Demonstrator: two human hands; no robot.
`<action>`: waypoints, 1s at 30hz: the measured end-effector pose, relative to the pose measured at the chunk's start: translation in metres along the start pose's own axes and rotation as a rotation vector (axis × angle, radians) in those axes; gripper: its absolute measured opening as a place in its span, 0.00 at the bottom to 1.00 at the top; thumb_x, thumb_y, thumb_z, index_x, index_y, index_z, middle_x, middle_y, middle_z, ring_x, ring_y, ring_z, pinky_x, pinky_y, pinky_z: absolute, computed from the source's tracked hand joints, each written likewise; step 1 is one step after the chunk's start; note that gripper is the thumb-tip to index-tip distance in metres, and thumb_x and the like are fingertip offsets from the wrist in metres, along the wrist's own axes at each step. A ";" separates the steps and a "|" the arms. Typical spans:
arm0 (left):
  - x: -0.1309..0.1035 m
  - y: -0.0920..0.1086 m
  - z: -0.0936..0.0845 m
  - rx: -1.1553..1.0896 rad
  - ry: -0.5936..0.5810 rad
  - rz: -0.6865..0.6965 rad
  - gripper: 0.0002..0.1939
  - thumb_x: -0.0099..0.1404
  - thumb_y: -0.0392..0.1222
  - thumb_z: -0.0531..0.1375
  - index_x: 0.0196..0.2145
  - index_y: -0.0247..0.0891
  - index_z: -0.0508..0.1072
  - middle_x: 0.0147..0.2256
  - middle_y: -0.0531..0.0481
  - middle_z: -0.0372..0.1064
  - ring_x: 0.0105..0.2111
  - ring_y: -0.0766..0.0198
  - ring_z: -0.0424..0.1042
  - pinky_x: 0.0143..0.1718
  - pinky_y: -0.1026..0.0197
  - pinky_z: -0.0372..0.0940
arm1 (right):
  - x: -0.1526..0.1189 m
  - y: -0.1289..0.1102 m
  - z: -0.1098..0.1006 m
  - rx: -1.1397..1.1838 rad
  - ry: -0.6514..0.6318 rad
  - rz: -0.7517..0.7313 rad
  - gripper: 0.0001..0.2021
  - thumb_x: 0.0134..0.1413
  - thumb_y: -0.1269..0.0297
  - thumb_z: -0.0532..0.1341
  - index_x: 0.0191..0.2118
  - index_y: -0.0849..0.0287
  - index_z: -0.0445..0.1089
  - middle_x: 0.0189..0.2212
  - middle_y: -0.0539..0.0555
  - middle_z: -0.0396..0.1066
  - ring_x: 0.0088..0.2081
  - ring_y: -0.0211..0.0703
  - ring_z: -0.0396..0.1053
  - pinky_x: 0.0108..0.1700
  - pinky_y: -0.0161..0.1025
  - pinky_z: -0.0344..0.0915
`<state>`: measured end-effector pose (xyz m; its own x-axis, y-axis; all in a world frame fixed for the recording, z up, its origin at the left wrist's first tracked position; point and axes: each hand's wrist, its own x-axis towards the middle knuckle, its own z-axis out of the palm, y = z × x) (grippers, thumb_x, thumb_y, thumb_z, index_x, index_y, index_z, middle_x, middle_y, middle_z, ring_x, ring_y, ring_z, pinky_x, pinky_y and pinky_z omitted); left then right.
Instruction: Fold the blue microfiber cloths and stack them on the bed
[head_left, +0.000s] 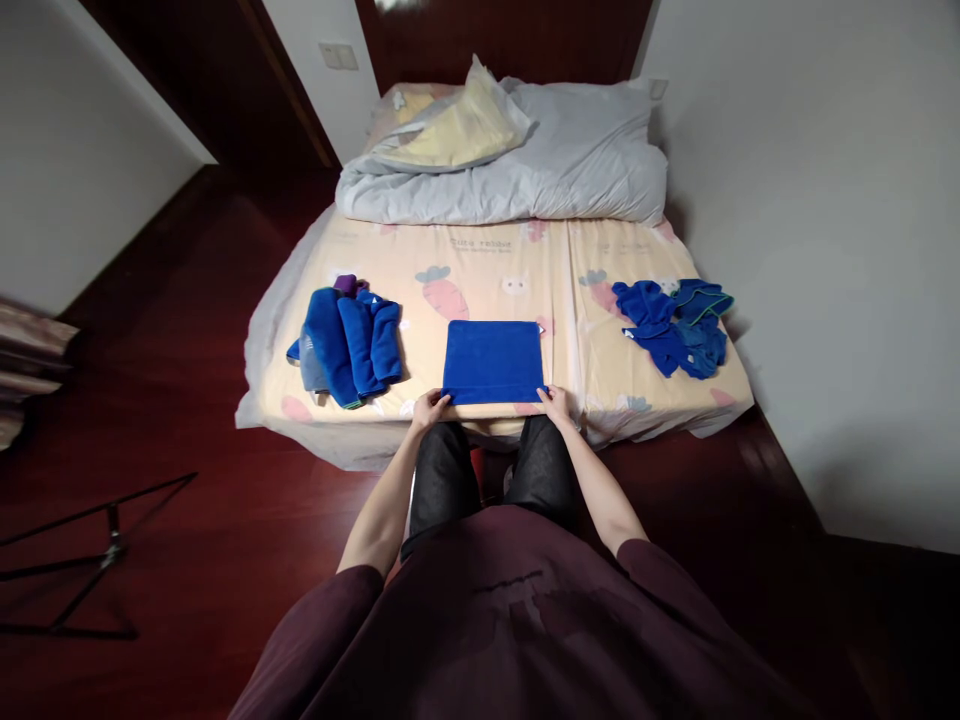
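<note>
A flat blue cloth (493, 360) lies spread on the bed near its front edge, with a small white tag at its upper right. My left hand (430, 408) pinches its near left corner, and my right hand (554, 402) pinches the near right corner. To the left rests a group of rolled or folded blue cloths (351, 345), with a bit of purple at the top. On the right is a loose, crumpled heap of blue cloths (673, 328), one with a green edge.
The bed (480, 260) has a carrot-patterned sheet under clear plastic. A bunched grey quilt (592, 150) and a yellow pillow (472, 125) lie at its far end. A black tripod (112, 548) stands on the floor at left. A wall (840, 250) borders the right side.
</note>
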<state>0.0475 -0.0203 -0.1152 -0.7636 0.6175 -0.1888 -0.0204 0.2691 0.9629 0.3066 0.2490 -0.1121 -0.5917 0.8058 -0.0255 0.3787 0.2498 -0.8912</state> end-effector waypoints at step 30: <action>-0.014 0.002 0.008 0.253 0.247 0.043 0.10 0.63 0.49 0.65 0.32 0.40 0.77 0.34 0.41 0.79 0.39 0.49 0.78 0.48 0.53 0.68 | -0.006 0.006 0.001 -0.197 0.114 0.053 0.11 0.60 0.53 0.62 0.33 0.54 0.74 0.32 0.57 0.78 0.34 0.49 0.74 0.42 0.41 0.69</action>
<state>0.0636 -0.0228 -0.1120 -0.8938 0.4434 -0.0671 0.1521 0.4405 0.8848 0.3115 0.2455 -0.1175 -0.4871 0.8733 -0.0091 0.5456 0.2962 -0.7840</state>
